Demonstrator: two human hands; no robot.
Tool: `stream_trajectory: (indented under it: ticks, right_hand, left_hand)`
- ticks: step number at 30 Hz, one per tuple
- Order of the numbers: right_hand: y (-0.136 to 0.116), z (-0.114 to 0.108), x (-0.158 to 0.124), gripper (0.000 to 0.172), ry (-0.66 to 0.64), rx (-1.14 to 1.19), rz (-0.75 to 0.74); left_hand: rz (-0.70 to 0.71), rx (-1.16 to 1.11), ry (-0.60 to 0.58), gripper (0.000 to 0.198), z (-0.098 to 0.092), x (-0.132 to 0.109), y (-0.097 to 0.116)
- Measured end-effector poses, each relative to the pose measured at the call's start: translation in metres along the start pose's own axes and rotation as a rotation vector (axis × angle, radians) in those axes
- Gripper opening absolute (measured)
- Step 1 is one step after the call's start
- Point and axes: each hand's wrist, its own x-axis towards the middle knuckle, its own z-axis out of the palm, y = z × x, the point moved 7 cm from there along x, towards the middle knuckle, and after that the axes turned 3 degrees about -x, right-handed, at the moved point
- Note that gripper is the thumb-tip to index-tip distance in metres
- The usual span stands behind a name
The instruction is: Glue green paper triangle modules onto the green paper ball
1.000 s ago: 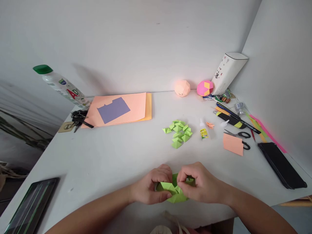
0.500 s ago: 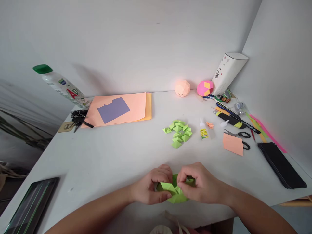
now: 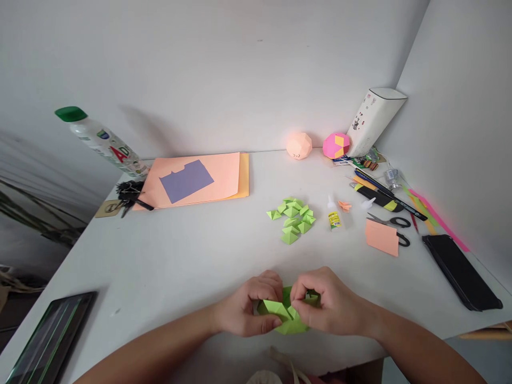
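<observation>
Near the table's front edge, my left hand (image 3: 250, 308) and my right hand (image 3: 330, 303) both pinch a folded green paper piece (image 3: 286, 316) made of joined units. The left fingers curl round its left side, and the right thumb and fingers press on its top right. A pile of several small folded green paper units (image 3: 294, 217) lies on the white table (image 3: 180, 256) farther back, apart from both hands.
A glue bottle (image 3: 334, 215), scissors (image 3: 394, 224), an orange paper slip (image 3: 382, 237), pens and a black phone (image 3: 462, 272) lie at the right. Orange sheets with a purple sheet (image 3: 196, 178), keys and a bottle (image 3: 100, 141) sit at back left. A tablet (image 3: 52, 336) lies front left. Two paper balls stand by the wall.
</observation>
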Motion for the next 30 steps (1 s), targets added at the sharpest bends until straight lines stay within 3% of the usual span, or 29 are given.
stream_trajectory:
  ticks: [30]
  right_hand:
    - [-0.011,0.002,-0.002,0.012,-0.010,-0.056,-0.141]
  left_hand:
    - [-0.010,-0.014,0.042,0.029,-0.001,-0.004,-0.006]
